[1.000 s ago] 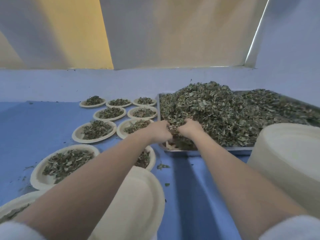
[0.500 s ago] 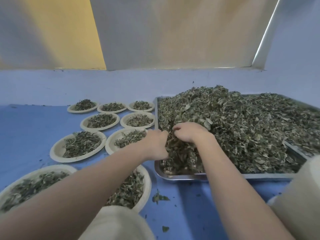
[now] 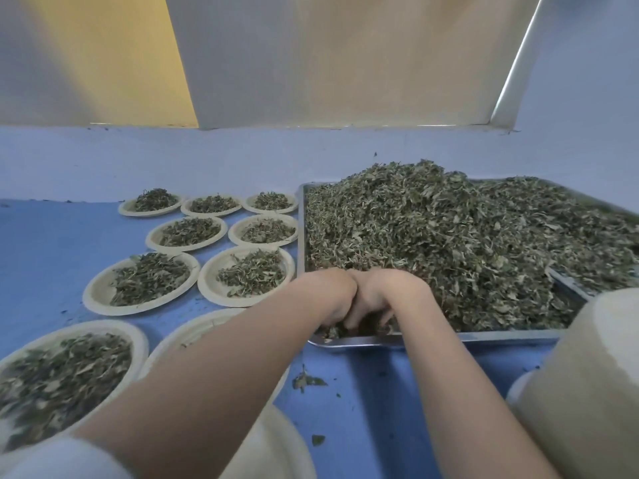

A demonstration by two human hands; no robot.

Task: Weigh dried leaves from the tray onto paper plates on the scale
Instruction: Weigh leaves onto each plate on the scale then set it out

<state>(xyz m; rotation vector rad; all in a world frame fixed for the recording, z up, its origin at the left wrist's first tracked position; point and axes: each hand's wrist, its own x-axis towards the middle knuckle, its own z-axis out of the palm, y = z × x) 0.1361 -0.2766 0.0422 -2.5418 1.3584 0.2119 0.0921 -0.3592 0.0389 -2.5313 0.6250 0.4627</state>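
Note:
A metal tray [image 3: 484,337] on the blue table holds a big heap of dried leaves [image 3: 449,243]. My left hand [image 3: 328,295] and my right hand [image 3: 383,295] are side by side, touching, at the tray's near left corner. Both have their fingers curled down into the leaves and grip a bunch between them. The fingertips are buried in the leaves. An empty paper plate [image 3: 276,444] lies under my left forearm at the bottom edge. No scale shows in this view.
Several paper plates with leaf portions [image 3: 249,274] lie in rows left of the tray, and one [image 3: 65,371] sits at the near left. A tall stack of empty plates [image 3: 587,385] stands at the right edge. Loose leaf bits [image 3: 306,380] dot the blue table [image 3: 52,250].
Both hands have drawn back toward the tray's near edge and come together, digging deeper into the leaves. The view has shifted, so the tray and plates appear closer.

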